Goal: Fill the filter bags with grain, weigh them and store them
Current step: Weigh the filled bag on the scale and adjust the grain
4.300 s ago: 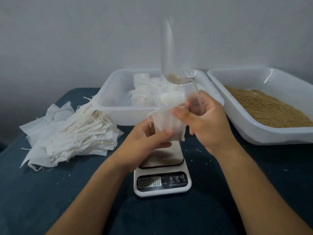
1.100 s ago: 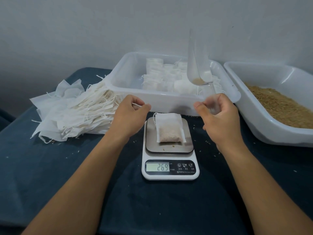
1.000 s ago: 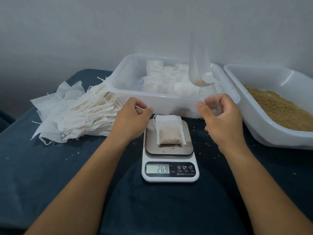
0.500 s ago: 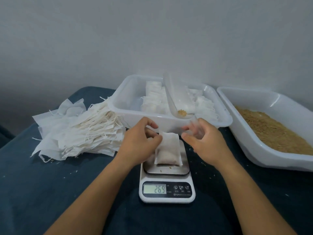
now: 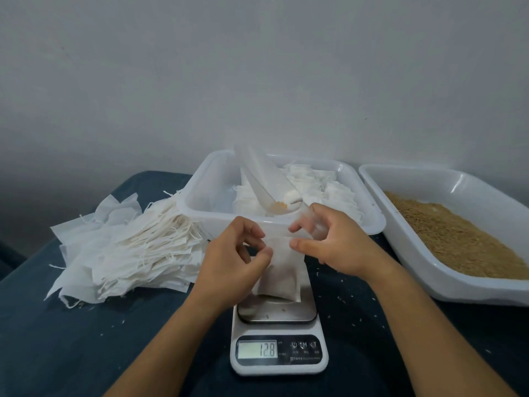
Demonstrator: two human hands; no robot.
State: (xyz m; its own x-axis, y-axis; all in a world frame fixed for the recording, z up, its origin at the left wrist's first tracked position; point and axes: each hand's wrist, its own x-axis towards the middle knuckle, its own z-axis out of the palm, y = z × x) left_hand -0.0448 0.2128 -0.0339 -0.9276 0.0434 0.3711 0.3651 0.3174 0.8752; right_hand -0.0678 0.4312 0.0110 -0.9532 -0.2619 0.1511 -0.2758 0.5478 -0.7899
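A white filter bag with grain in its lower half hangs over the steel plate of the kitchen scale, its bottom edge still touching. My left hand pinches the bag's top left corner. My right hand pinches the top right corner and also holds the handle of a clear plastic scoop. The scoop slants up to the left and holds a few grains. The scale display reads 12.8.
A clear tub of filled bags stands behind the scale. A white tray of brown grain lies at the right. A heap of empty filter bags with strings lies at the left. Stray grains dot the dark cloth.
The bag lay flat on the scale at 26.9; both hands came down, took its top corners and are lifting it. The reading fell to 12.8. The scoop tipped from upright to slanting left.
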